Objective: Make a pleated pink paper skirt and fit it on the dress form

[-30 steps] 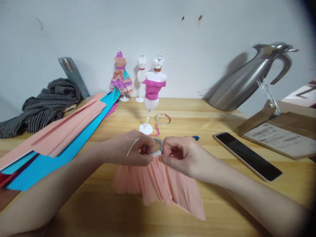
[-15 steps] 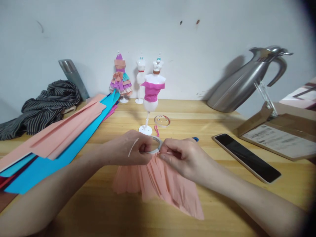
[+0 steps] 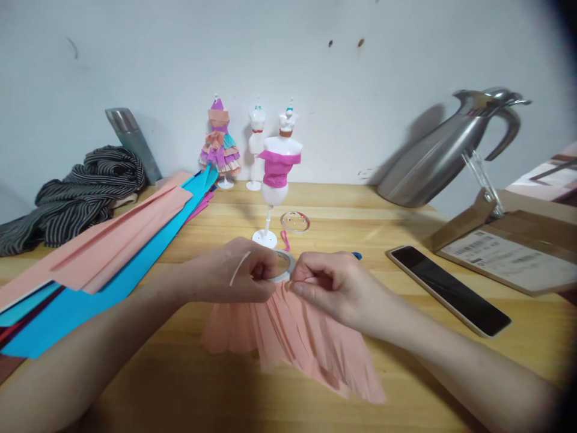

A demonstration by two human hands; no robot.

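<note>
A pleated peach crepe paper skirt (image 3: 297,343) hangs fanned out below both hands, its gathered top edge pinched between them. My left hand (image 3: 247,270) is closed on the gathered edge, with a thin white strip lying across its back. My right hand (image 3: 329,285) pinches the same edge between thumb and fingers, close to the left. Behind the fingers a roll of white tape (image 3: 287,262) shows in part; whether a hand touches it I cannot tell. Just beyond stands a small white mannequin (image 3: 276,192) wrapped in magenta paper.
Crepe paper sheets (image 3: 121,234) and a striped cloth (image 3: 90,186) lie left. At the back stand a dressed mannequin (image 3: 220,141) and two white ones. A phone (image 3: 451,288), cardboard box (image 3: 509,246) and steel jug (image 3: 442,150) are right. A clear ring (image 3: 296,221) lies mid-table.
The peach paper's lower right corner has swung slightly outward to the right. Both hands keep nearly the same place and grip.
</note>
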